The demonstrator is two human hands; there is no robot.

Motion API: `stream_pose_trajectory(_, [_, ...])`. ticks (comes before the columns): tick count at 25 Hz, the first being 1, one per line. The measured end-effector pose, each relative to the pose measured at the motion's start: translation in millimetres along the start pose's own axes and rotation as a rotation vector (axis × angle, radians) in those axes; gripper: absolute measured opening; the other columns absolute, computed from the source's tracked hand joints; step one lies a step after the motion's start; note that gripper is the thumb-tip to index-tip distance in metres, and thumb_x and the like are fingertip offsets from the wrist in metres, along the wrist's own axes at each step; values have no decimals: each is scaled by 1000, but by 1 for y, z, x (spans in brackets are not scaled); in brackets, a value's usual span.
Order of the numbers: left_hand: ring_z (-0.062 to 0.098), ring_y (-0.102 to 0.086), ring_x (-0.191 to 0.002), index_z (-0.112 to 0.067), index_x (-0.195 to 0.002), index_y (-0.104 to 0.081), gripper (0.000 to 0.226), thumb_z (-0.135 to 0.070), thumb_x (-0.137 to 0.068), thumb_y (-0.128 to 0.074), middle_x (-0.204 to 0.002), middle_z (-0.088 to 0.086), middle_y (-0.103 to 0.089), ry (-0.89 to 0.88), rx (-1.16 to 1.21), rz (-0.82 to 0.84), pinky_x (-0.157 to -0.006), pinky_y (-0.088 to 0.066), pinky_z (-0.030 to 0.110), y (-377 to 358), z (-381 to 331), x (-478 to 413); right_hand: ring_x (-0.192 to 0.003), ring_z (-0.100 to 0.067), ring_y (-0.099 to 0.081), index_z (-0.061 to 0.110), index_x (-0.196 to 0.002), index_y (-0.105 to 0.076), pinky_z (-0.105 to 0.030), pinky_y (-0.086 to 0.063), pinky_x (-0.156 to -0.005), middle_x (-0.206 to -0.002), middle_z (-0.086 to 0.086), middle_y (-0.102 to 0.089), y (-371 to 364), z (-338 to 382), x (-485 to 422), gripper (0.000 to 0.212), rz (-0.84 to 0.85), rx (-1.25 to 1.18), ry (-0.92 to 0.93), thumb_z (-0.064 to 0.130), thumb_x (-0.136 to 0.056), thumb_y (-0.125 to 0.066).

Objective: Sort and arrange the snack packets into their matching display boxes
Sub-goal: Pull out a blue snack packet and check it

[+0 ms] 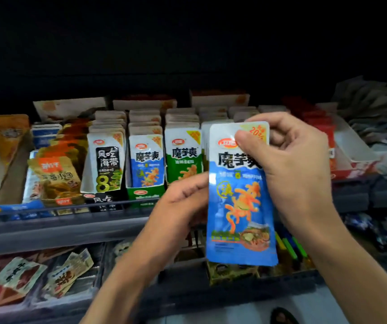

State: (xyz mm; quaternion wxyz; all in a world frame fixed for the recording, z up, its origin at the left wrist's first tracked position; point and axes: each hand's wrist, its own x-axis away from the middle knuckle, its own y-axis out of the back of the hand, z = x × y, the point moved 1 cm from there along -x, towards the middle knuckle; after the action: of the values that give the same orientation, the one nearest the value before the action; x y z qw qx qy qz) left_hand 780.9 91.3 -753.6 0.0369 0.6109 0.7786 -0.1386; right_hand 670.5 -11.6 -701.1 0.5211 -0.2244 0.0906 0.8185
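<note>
Blue packets [240, 206], held in front of the shelf [47, 228], are pinched at the top by the right hand [290, 160]; the left hand [183, 195] curls round their edge. Sorting is under way. Next, they likely need sliding upright into the matching blue row [147, 164] further left.

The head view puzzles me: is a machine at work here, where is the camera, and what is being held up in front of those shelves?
There is no machine here. A person wears a wide-angle camera on the head, looking forward and down, so you see their own bare hands. The right hand pinches the top of a blue packet, which seems to have more stacked behind it. The left hand grips its left edge. Behind is a shelf of display boxes holding upright packets: black-labelled packets, a row of blue packets and a row of green packets. A lower shelf holds other snacks.
</note>
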Motion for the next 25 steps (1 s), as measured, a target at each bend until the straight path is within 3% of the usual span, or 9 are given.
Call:
stream_pose_trajectory(4, [40,-59,-96,-4,-99,-72,34,-32,-82,-62,-102,23,-70,50,144,-18,-88,-44,58,-6,9,-8,-67,-17,-70,11,-89,-67,-36,-57,-60,-75,-11,-73,12,-1,-3,10,-54,51,61,5,-84,-74])
stream_pose_trajectory(8, [24,-69,-83,5,-99,-67,22,-5,-79,-67,-97,19,-73,-28,22,36,-74,-57,33,-12,12,-14,-65,-14,-68,6,-90,-67,-30,-56,-57,-74,-9,-72,17,-4,-3,6,-39,2,32,4,-86,-71])
stream_pose_trajectory(12, [17,-69,-76,2,-91,-68,15,-5,-78,-66,-88,12,-75,-79,-11,-10,-68,-56,27,-20,14,-20,-68,-11,-69,2,-93,-71,-23,-55,-59,-81,-5,-76,29,-7,-8,11,123,-92,-219,11,-89,-67])
stream_pose_trajectory(15, [18,-62,-63,-11,-77,-68,11,-20,-76,-72,-72,3,-71,-145,-302,-113,-62,-54,34,-18,20,-25,-62,-1,-65,5,-86,-73,-12,-47,-54,-74,2,-75,52,-5,-14,12,277,182,-323,16,-82,-72])
stream_pose_trajectory(17, [26,-56,-59,-16,-74,-64,21,-36,-77,-70,-63,2,-64,-211,-616,-190,-58,-50,40,-16,26,-29,-68,-3,-67,8,-85,-75,-15,-51,-60,-79,-1,-77,65,-2,-18,7,299,288,-299,9,-79,-76])
stream_pose_trajectory(19, [21,-54,-58,-21,-73,-63,23,-43,-78,-66,-60,-1,-61,-259,-796,-252,-58,-47,39,-19,31,-34,-65,-7,-64,14,-82,-74,-24,-51,-60,-79,-4,-75,75,-5,-21,10,218,390,-208,8,-76,-79])
stream_pose_trajectory(21, [13,-51,-58,-23,-72,-62,24,-46,-78,-65,-58,-4,-57,-282,-899,-302,-57,-44,36,-23,34,-37,-50,-8,-57,20,-82,-72,-21,-43,-48,-69,0,-72,81,-9,-21,12,97,516,-120,13,-77,-80])
stream_pose_trajectory(23, [9,-47,-58,-25,-72,-64,23,-48,-78,-64,-58,-4,-52,-296,-959,-315,-56,-39,33,-28,35,-39,-43,-12,-57,17,-94,-70,-17,-38,-37,-68,-3,-71,81,-14,-15,14,69,368,-169,12,-82,-76])
stream_pose_trajectory(25, [6,-47,-59,-28,-76,-67,19,-47,-78,-64,-59,-6,-52,-312,-962,-314,-55,-37,30,-34,37,-42,-46,-16,-64,8,-103,-64,-19,-46,-38,-69,-6,-70,78,-19,-7,20,69,102,-285,6,-84,-71])
